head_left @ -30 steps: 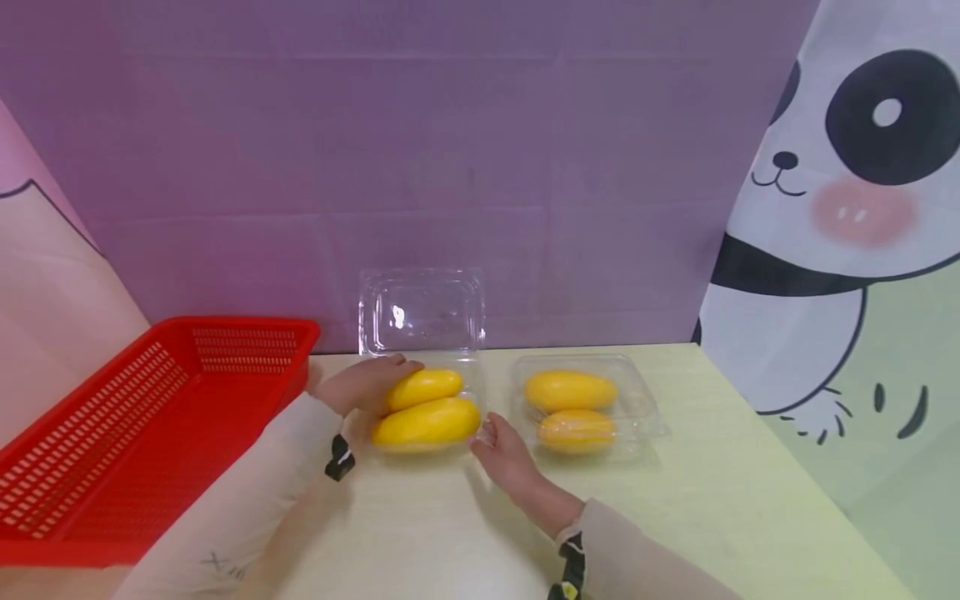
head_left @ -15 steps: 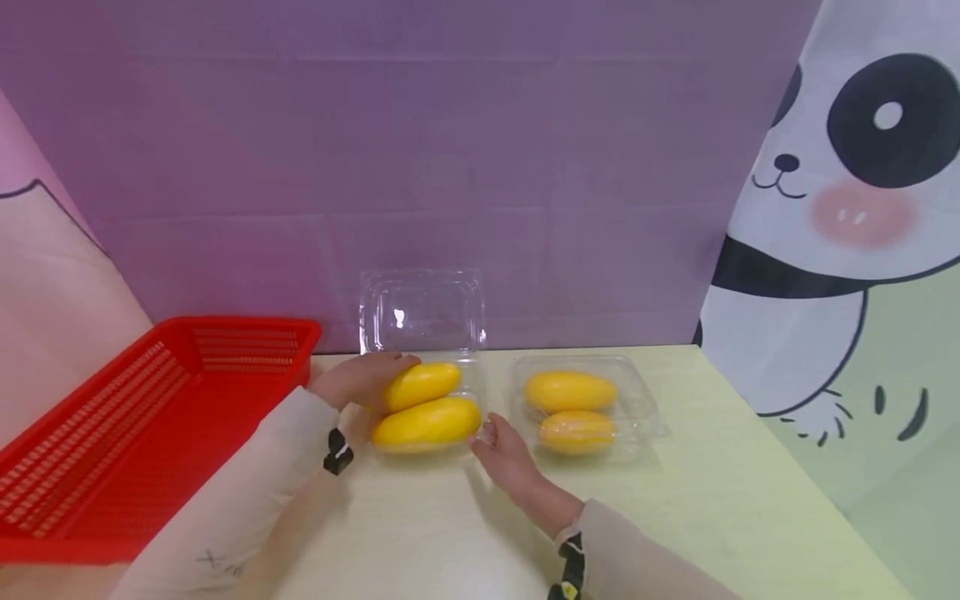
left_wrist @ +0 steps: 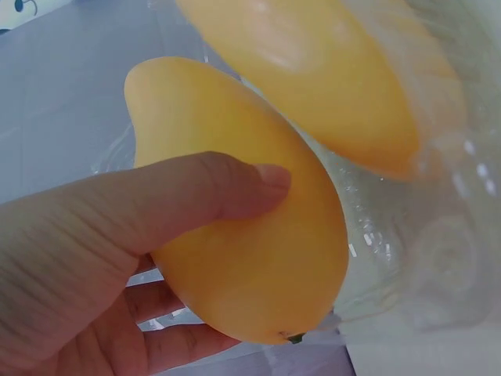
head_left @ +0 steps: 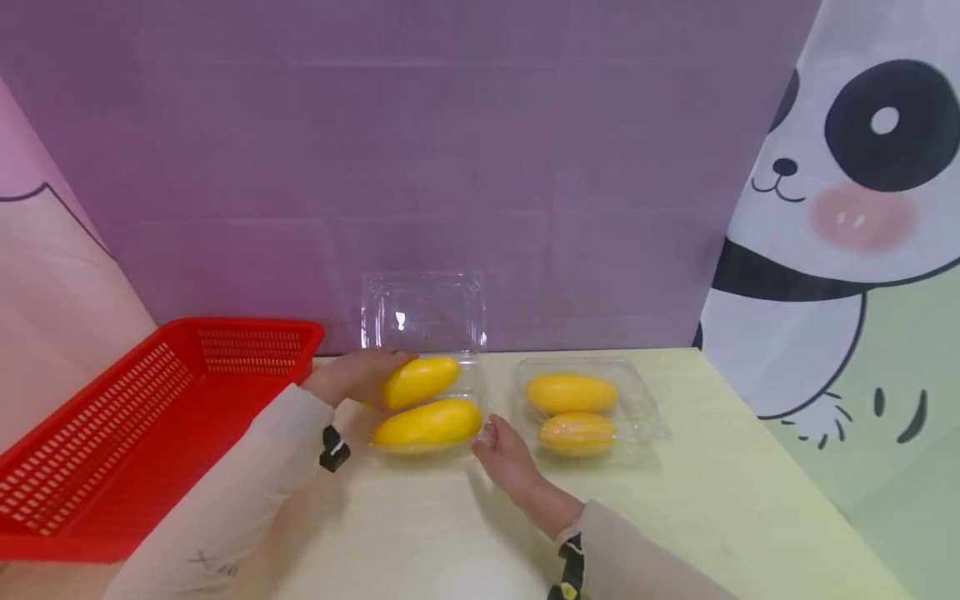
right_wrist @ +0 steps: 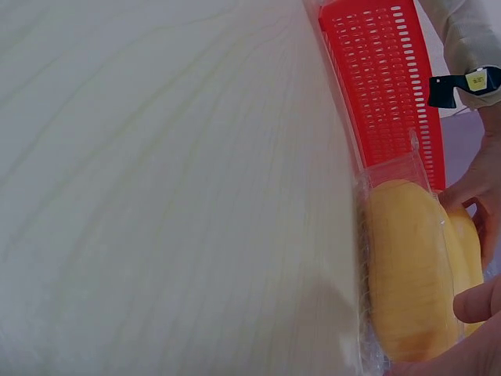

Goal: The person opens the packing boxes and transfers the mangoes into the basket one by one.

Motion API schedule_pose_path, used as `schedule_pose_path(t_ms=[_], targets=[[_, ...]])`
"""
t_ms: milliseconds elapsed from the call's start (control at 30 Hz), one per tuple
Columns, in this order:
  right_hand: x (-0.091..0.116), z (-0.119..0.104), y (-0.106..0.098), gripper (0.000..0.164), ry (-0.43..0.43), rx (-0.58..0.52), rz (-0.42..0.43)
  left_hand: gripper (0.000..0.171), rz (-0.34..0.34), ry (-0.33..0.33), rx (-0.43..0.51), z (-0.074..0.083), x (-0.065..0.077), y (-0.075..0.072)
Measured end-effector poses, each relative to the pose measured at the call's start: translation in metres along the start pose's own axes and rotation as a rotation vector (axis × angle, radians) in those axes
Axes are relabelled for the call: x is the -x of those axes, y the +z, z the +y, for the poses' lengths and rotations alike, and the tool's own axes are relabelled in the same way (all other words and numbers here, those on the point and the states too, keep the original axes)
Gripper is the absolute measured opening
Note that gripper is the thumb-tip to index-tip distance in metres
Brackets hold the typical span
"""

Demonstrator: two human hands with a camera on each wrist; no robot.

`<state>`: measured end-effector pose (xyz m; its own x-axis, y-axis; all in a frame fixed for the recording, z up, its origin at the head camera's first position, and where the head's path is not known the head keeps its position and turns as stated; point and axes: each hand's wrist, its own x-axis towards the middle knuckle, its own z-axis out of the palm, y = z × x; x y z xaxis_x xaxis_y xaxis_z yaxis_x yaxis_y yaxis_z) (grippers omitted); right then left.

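My left hand (head_left: pixel 356 377) grips a yellow mango (head_left: pixel 422 382) by its left end, tilted at the back of a clear plastic clamshell box (head_left: pixel 471 375). In the left wrist view the thumb (left_wrist: pixel 211 196) lies across this mango's upper side, with the fingers curled beneath. A second mango (head_left: pixel 429 425) lies along the front of the same box, whose lid (head_left: pixel 423 317) stands up behind. At the box's front right corner, my right hand (head_left: pixel 513 462) pinches the edge between thumb and fingers. The right wrist view has the thumb (right_wrist: pixel 479 301) beside the front mango.
Another clear box (head_left: pixel 641 396) stands to the right, holding two mangoes, the rear one (head_left: pixel 572 393) above the front one (head_left: pixel 577 433). On the left is a large red plastic basket (head_left: pixel 172 450). A purple cloth backdrop (head_left: pixel 525 167) rises behind the table (head_left: pixel 420 533).
The left hand has raised the rear mango slightly up and to the left, widening the gap to the front mango. The right hand has stayed at the box corner.
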<state>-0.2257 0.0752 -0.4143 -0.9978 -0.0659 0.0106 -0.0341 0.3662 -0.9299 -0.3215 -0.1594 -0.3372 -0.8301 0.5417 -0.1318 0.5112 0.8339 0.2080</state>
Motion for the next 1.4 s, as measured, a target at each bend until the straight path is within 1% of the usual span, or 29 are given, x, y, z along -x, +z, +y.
schedule_pose_path(t_ms=[67,133,267,367,467,667,733,800,933,1133,1167,1300,1400], targets=[[-0.001,0.000,0.000,0.062,-0.001,0.004,0.000,0.076,0.016,0.022,-0.025,0.000,0.000,-0.002],[-0.001,0.001,0.000,0.062,-0.002,0.000,-0.001,0.075,0.027,0.030,-0.030,0.000,0.002,-0.005],[-0.002,0.001,-0.001,0.062,-0.005,-0.003,-0.001,0.073,0.034,0.026,-0.020,0.004,0.006,-0.011],[-0.002,0.001,-0.001,0.062,-0.005,0.004,0.001,0.072,0.027,0.006,-0.012,0.006,0.009,-0.015],[-0.002,0.002,-0.001,0.061,-0.006,0.014,-0.001,0.073,0.025,0.005,-0.014,0.008,0.012,-0.019],[-0.002,0.003,-0.002,0.062,-0.015,-0.003,0.000,0.076,0.040,0.003,-0.023,0.005,0.014,-0.023],[-0.001,0.004,-0.002,0.062,-0.028,-0.011,0.003,0.075,0.046,0.015,-0.032,0.004,0.016,-0.023],[-0.001,0.004,-0.002,0.062,-0.037,-0.013,0.006,0.073,0.048,0.012,-0.030,0.003,0.017,-0.024],[-0.002,0.004,-0.002,0.061,-0.037,0.001,0.011,0.069,0.047,-0.014,0.012,0.002,0.020,-0.028],[-0.002,0.004,-0.002,0.060,-0.033,0.015,0.012,0.069,0.075,0.010,-0.030,0.001,0.020,-0.034],[-0.002,0.004,-0.002,0.060,-0.034,0.015,0.011,0.068,0.079,0.001,-0.033,0.001,0.020,-0.035],[-0.002,0.004,-0.002,0.060,-0.029,0.019,0.010,0.066,0.098,-0.030,0.008,-0.002,0.025,-0.037],[-0.001,0.004,-0.003,0.060,-0.025,0.022,0.011,0.064,0.114,-0.025,0.023,-0.005,0.030,-0.039]])
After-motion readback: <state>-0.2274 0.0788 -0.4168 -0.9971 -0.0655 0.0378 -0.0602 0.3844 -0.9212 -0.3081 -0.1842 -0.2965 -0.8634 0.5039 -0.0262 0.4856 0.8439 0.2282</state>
